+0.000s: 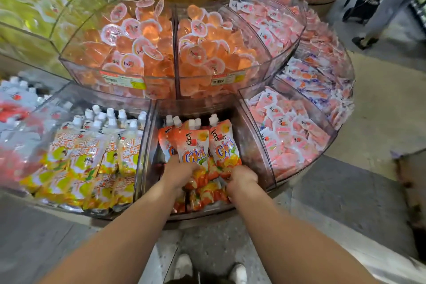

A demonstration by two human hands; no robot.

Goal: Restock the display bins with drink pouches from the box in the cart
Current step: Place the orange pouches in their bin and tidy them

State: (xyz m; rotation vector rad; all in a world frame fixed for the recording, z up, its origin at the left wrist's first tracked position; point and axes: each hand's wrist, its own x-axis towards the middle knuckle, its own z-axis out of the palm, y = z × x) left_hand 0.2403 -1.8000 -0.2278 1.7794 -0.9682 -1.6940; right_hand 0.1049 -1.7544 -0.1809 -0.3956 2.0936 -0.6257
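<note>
Both my hands reach into the clear middle display bin (251, 143) on the lowest tier. My left hand (178, 172) grips the bottoms of orange drink pouches (192, 143) with white caps, standing upright. My right hand (242, 178) grips the bottom of another orange pouch (222, 143) beside them. More orange pouches (202, 196) lie flat in the bin under my hands. The cart and the box are out of view.
The bin to the left holds yellow-green pouches (92, 152); the one to the right holds pink sachets (288, 136). Above sit bins of orange jelly cups (161, 48). A person's legs (387, 7) and a trolley stand at the far right. My shoes (207, 270) are on the floor.
</note>
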